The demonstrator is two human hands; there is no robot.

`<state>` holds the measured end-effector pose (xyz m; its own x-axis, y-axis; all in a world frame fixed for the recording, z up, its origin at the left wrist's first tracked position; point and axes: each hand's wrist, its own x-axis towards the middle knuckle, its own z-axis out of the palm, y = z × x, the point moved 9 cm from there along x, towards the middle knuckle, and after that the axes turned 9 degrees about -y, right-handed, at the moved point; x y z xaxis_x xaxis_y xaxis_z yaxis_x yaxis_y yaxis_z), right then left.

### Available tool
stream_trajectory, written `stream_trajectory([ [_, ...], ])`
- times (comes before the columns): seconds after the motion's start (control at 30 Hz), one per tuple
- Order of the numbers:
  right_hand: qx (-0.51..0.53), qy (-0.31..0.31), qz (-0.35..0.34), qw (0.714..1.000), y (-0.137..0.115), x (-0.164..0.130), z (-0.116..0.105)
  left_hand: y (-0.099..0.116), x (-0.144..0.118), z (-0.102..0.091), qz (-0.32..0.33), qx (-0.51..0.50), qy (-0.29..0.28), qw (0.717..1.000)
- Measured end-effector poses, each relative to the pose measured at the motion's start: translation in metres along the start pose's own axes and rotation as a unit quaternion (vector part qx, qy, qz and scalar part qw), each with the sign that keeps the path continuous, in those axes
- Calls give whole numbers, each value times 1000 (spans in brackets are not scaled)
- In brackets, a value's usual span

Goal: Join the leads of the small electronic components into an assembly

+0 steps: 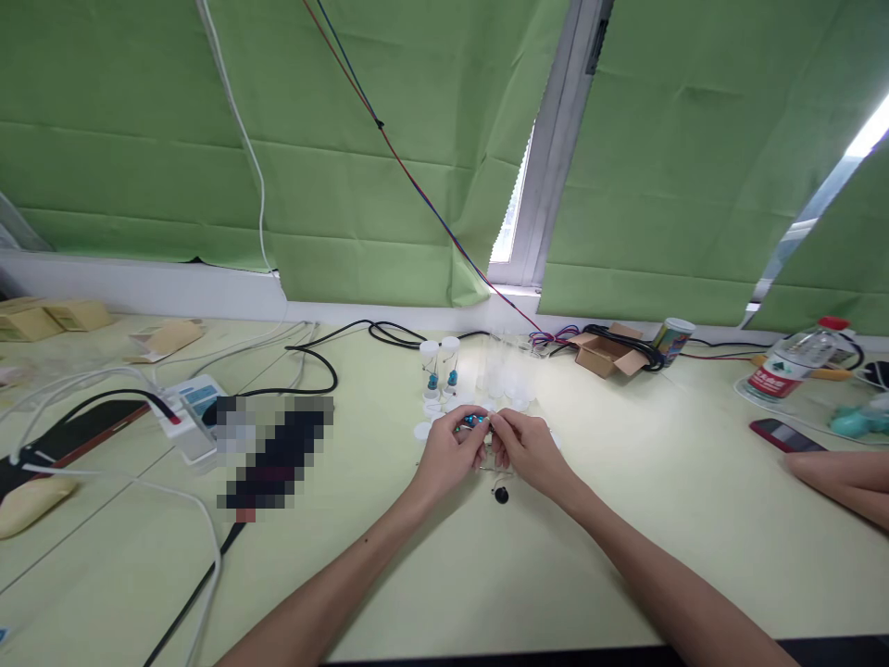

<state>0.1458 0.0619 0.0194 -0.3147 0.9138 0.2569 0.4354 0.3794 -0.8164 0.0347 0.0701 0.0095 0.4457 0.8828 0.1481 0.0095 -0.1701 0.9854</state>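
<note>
Small blue part point(475, 422), shiny and with thin wire legs, sits pinched between both hands just above the table point(625, 556); its exact shape is too small to make out. The left hand point(448, 456) holds it from the left with fingers point(479, 434) curled narrow around it, and the right hand point(529, 448) meets it from the right, fingertips closed on the same piece, so the 2 hands touch at the middle. A small black part point(501, 495) lies on the table just below the hands. Just behind them stand 2 clear tubes point(440, 368) with white caps, each with a blue piece inside, and a cluster of empty clear tubes point(507, 375) beside loose white caps point(422, 431). The table is pale yellow-green, strewn with black cables point(326, 357), a cardboard box point(606, 353), a water bottle point(792, 363) and a phone point(784, 434). Green curtains point(389, 139) cover the window behind. Another person's arm point(844, 482) rests at the far right.
</note>
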Motion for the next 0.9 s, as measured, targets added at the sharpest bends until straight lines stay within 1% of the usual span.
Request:
stream_trajectory([
  [0.33,34,15,-3,999,-3,-2,-2,-2,0,-1,-1,-18,24,1000],
  [0.57,80,10,-36,996,-8,-3,-1,-5,1,-7,-18,-48,52,997],
  [0.73,96,4,-39,995,-5,-2,1,-5,2,-7,-12,-50,48,998],
  [0.9,104,3,-28,994,-3,-2,1,-6,0,-6,-20,-42,44,998],
])
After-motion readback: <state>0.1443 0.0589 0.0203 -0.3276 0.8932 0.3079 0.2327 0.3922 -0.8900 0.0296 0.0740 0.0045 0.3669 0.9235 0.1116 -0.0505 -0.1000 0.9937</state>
